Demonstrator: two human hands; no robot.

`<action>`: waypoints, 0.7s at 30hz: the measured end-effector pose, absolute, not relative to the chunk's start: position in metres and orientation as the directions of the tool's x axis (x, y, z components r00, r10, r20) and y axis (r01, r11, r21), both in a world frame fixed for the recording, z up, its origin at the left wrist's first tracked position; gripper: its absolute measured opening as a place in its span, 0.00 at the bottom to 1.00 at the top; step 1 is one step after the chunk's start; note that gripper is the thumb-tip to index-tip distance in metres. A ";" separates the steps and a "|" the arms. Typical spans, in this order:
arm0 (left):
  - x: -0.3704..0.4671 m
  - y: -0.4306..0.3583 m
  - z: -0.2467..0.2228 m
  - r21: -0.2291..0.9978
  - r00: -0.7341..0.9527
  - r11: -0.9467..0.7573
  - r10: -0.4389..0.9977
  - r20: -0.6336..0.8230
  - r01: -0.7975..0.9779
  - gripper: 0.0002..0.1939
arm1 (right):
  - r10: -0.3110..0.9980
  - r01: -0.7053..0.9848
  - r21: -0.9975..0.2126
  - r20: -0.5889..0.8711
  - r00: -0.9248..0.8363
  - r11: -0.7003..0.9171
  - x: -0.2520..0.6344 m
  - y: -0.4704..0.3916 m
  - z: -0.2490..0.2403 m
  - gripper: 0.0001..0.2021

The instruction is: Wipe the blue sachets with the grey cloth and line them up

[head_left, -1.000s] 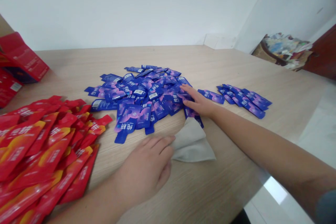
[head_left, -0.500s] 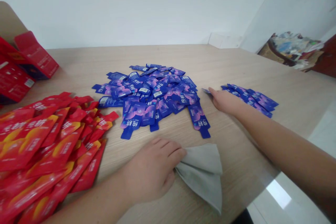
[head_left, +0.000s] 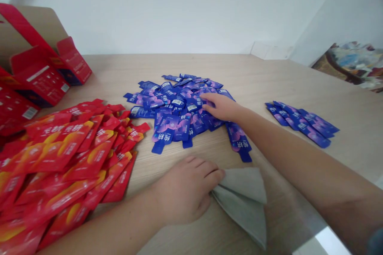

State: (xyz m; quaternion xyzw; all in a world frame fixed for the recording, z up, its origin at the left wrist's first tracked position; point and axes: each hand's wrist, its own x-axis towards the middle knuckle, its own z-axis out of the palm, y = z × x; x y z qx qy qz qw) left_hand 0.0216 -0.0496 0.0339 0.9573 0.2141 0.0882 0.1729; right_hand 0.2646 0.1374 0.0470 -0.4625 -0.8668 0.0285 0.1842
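While the left hand (head_left: 187, 191) pinches the grey cloth (head_left: 245, 195) at lower centre, the right hand (head_left: 224, 107), part-open, nothing visibly gripped, touches the blue-purple sachets (head_left: 167, 125) mid-frame; fingertip pressure (light, I judge) should disturb overlapping packets least.

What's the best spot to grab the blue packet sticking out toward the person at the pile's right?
Probably the packet's narrow tab, coming from the near side: it points away from the pile, over bare table, while the far end lies close to the right forearm.
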 end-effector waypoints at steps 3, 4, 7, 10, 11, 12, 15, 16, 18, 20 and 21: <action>0.023 -0.049 0.035 0.361 0.896 -0.849 0.438 0.074 0.386 0.25 | 0.759 0.722 -0.239 0.265 -0.594 0.649 0.234 0.137 0.046 0.31; 0.024 -0.049 0.036 0.358 0.897 -0.850 0.437 0.069 0.387 0.24 | 0.751 0.711 -0.244 0.254 -0.610 0.660 0.223 0.137 0.045 0.33; 0.026 -0.048 0.037 0.351 0.901 -0.854 0.430 0.061 0.384 0.24 | 0.752 0.707 -0.254 0.215 -0.623 0.660 0.186 0.140 0.040 0.38; 0.026 -0.047 0.037 0.342 0.905 -0.861 0.420 0.064 0.376 0.26 | 0.767 0.721 -0.265 0.178 -0.616 0.640 0.144 0.154 0.037 0.41; 0.026 -0.047 0.037 0.336 0.907 -0.865 0.416 0.066 0.372 0.26 | 0.770 0.724 -0.267 0.168 -0.615 0.636 0.130 0.161 0.036 0.42; 0.026 -0.048 0.036 0.325 0.908 -0.870 0.413 0.068 0.371 0.25 | 0.771 0.725 -0.269 0.159 -0.616 0.635 0.115 0.168 0.036 0.42; 0.026 -0.049 0.035 0.284 0.911 -0.884 0.405 0.074 0.370 0.23 | 0.767 0.721 -0.269 0.145 -0.625 0.639 0.074 0.191 0.037 0.44; 0.026 -0.050 0.034 0.272 0.911 -0.888 0.405 0.077 0.371 0.23 | 0.763 0.719 -0.266 0.142 -0.630 0.643 0.061 0.198 0.037 0.45; 0.028 -0.051 0.033 0.253 0.911 -0.893 0.403 0.081 0.373 0.23 | 0.752 0.712 -0.249 0.136 -0.645 0.656 0.039 0.212 0.037 0.48; 0.029 -0.052 0.031 0.237 0.911 -0.896 0.404 0.084 0.376 0.21 | 0.738 0.706 -0.226 0.115 -0.665 0.672 0.022 0.224 0.035 0.51; 0.030 -0.052 0.030 0.230 0.910 -0.897 0.406 0.086 0.378 0.19 | 0.733 0.705 -0.217 0.097 -0.673 0.676 0.017 0.229 0.033 0.52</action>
